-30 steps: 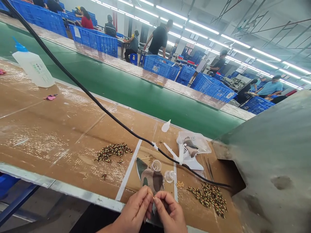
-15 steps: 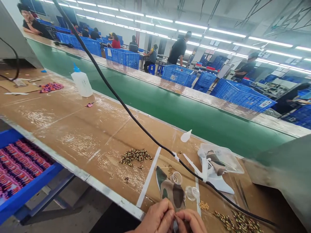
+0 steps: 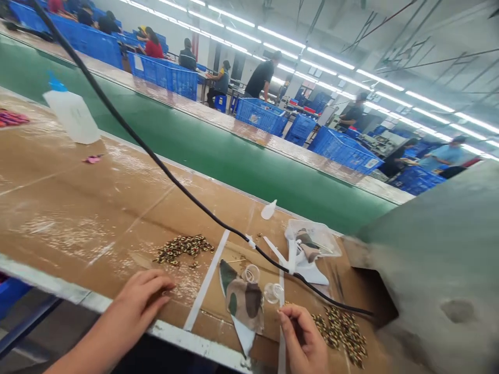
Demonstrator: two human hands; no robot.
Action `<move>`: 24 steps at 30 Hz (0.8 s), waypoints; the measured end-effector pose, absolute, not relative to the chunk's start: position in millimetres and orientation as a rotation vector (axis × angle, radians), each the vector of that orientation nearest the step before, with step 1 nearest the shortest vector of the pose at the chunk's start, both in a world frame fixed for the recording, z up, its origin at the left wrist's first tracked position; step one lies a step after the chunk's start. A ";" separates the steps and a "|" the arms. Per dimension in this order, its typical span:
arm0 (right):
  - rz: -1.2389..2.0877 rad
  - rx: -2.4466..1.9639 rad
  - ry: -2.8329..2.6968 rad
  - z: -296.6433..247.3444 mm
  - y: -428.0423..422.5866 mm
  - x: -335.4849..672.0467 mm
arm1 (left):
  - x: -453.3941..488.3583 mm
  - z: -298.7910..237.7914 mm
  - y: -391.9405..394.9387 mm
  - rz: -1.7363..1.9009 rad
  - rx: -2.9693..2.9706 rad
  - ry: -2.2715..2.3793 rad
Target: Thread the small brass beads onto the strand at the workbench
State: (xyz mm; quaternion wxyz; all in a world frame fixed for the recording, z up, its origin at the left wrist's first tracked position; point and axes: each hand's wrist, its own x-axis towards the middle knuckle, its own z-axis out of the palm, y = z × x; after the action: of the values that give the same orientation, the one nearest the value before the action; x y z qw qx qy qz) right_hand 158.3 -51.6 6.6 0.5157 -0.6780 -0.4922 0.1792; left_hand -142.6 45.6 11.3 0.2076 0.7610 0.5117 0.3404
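My left hand (image 3: pixel 142 296) rests on the brown worktable (image 3: pixel 78 208), fingers curled down over a few small beads just below a pile of small patterned beads (image 3: pixel 183 246). My right hand (image 3: pixel 302 337) is at the bottom edge, fingers bent in a pinch beside another bead pile (image 3: pixel 343 330); what it pinches is too small to name. Between my hands lies a camouflage fabric piece (image 3: pixel 244 301) with two small clear cups (image 3: pixel 262 283) by it.
A black cable (image 3: pixel 163 171) crosses the table diagonally. A clear tray (image 3: pixel 312 240) with white scraps sits behind. A white squeeze bottle (image 3: pixel 72 114) stands far left. A grey machine housing (image 3: pixel 440 270) fills the right. A green conveyor (image 3: pixel 218 150), blue crates and several workers lie beyond.
My hands were together pinching over the fabric; now they have parted. The left hand has moved out left onto the table and the right has shifted right toward the bead pile.
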 end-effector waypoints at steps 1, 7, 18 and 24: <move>0.443 -1.639 -1.181 9.7 -50.9 161.6 | -144.4 6.8 48.1 0.944 2.163 1.403; 0.336 -1.783 -1.404 27.0 -49.7 183.1 | -149.8 -7.1 46.9 0.961 2.286 1.375; -0.024 -1.854 -1.966 44.8 -25.7 190.2 | -150.6 -21.6 42.9 1.134 2.105 1.375; -0.216 -1.761 -2.123 53.4 -14.5 190.1 | -153.6 -21.7 43.5 1.078 1.978 1.477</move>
State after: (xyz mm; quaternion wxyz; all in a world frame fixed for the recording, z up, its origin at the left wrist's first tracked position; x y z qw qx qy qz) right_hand 190.1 -14.5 53.4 0.1861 -0.6254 -0.7538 -0.0769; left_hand -153.6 43.5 -21.7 0.2222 0.7158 0.5346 0.3903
